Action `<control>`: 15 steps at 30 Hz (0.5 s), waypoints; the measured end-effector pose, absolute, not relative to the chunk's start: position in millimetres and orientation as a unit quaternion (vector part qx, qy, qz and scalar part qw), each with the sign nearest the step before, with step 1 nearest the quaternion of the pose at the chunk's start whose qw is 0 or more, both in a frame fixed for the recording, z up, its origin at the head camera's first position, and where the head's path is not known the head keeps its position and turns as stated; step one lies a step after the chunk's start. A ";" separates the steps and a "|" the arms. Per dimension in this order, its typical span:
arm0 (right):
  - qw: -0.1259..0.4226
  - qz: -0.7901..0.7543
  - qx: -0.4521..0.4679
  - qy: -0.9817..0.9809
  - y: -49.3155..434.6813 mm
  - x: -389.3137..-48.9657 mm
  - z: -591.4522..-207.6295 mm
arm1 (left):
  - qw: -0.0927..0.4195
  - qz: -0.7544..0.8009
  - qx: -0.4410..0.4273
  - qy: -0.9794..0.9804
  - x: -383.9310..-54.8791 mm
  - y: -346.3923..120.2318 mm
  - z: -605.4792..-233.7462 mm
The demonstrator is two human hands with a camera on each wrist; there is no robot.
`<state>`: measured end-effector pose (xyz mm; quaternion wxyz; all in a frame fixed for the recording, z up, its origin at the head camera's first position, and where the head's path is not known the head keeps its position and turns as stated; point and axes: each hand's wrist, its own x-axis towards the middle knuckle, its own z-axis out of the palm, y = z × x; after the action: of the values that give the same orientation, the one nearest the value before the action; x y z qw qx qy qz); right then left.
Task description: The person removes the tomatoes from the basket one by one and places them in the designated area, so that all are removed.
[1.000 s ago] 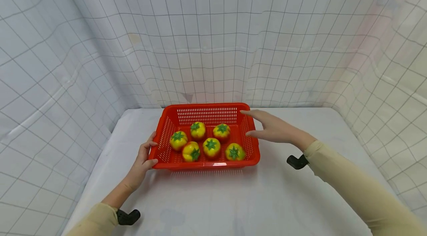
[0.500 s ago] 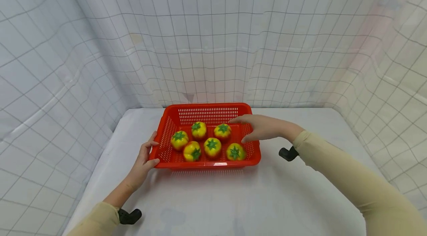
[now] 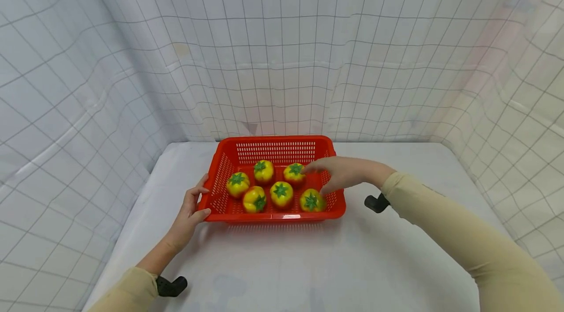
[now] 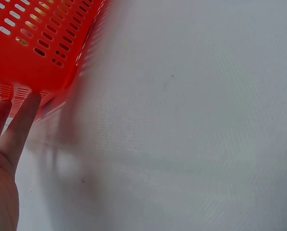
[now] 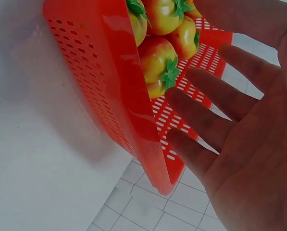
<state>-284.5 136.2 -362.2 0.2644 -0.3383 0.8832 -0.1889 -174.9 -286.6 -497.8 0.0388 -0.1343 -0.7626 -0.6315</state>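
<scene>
A red slotted plastic basket [image 3: 282, 217] stands on the white table with several round, shiny yellow-red fruits bearing green star-shaped leaf tops. My left hand [image 3: 187, 214] touches the basket's left rim, its thumb near the front corner; in the left wrist view two straight fingers [image 4: 22, 122] lie against the basket's outer wall. Over the right end of the basket, my right hand [image 3: 345, 173] reaches in from the side with fingers spread. Its thumb is close above the front-right fruit [image 3: 312, 201], and its fingertips reach the back-right fruit [image 3: 293, 173]. The right palm [image 5: 258, 144] holds nothing.
White grid-patterned cloth [image 3: 282, 57] hangs behind the table and along both sides. The white tabletop [image 3: 282, 263] extends in front of the basket and to its left and right. Black wrist mounts [image 3: 172, 286] stick out at both cuffs.
My right hand has moved left and slightly lower, from the basket's right rim to over the fruits at that end. The left hand keeps its place on the rim, and the fruits lie as before.
</scene>
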 end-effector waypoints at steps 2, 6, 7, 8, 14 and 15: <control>0.276 -0.186 -0.336 0.881 133.8 -285.2 -362.7 | 0.041 -0.632 -0.133 -0.762 -174.0 -286.6 -498.0; 0.293 -0.180 -0.333 0.878 128.0 -286.9 -363.4 | 0.045 -0.629 -0.131 -0.765 -172.5 -286.3 -498.2; 0.298 -0.178 -0.330 0.878 126.5 -287.5 -363.6 | 0.044 -0.630 -0.131 -0.764 -172.2 -286.2 -498.1; 0.301 -0.174 -0.331 0.877 124.9 -288.3 -363.9 | 0.045 -0.631 -0.131 -0.764 -171.9 -286.1 -498.1; 0.323 -0.135 -0.331 0.876 116.2 -295.0 -366.4 | 0.038 -0.641 -0.131 -0.755 -172.6 -286.1 -501.0; 0.325 -0.123 -0.332 0.877 114.9 -296.2 -367.1 | 0.037 -0.642 -0.132 -0.754 -172.9 -286.2 -501.8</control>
<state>-296.2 114.9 -367.1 0.3252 -0.3321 0.8768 -0.1228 -172.9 -286.2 -501.8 0.0368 -0.1323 -0.7541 -0.6422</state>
